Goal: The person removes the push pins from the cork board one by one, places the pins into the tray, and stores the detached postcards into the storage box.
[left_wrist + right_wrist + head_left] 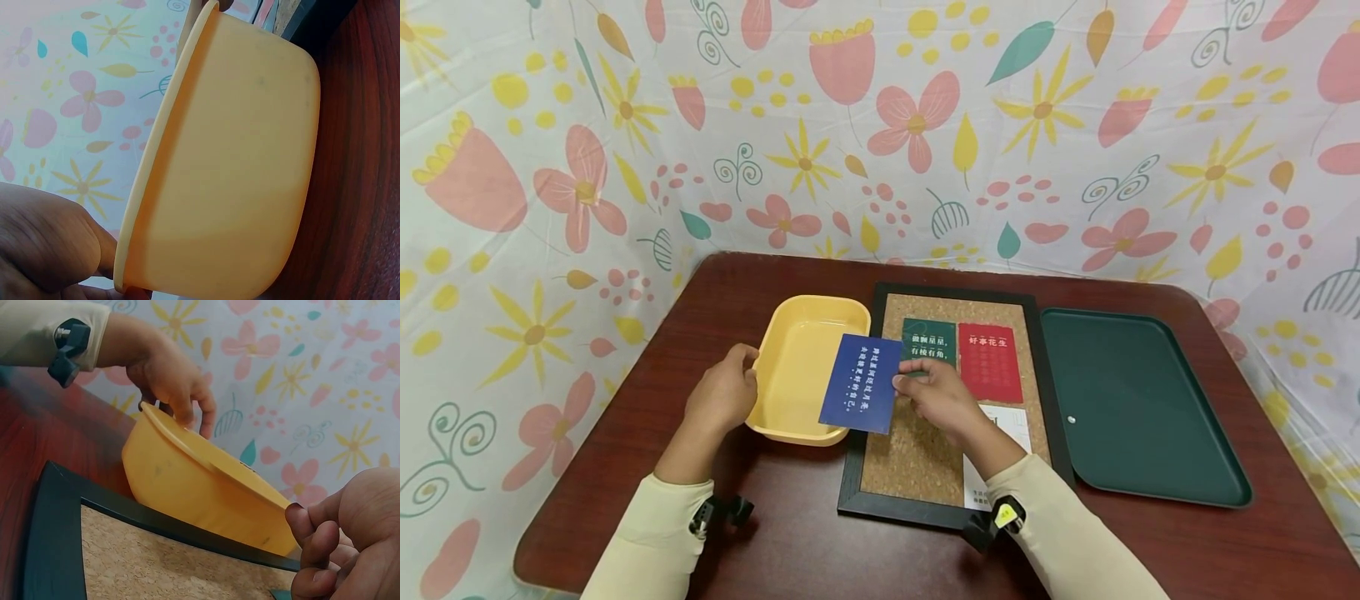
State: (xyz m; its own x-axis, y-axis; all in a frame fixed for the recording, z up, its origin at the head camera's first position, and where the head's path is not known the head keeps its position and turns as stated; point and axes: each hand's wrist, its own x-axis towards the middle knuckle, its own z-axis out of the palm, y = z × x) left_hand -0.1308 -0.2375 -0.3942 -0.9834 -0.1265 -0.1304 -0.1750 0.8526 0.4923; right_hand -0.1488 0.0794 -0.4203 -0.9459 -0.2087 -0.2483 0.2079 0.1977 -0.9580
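Note:
My left hand point(722, 392) grips the left rim of a yellow plastic basin point(782, 358); in the left wrist view fingers of that hand point(44, 244) sit on both sides of the rim. Between thumb and fingers, my right hand point(940, 400) pinches the right edge of a blue card point(859, 383) printed with white Chinese characters. The card is held over the basin's right side and the frame of a cork board point(917, 467). On the board lie a green card point(928, 333), a red card point(990, 362) and a white card point(973, 475), the green and white ones partly covered by my right hand and arm.
A dark green tray point(1135, 400) lies to the right of the board, with a small white round thing point(1071, 419) at its left edge. All stand on a dark red-brown table point(625, 500). Behind hangs a flower-patterned curtain point(917, 125).

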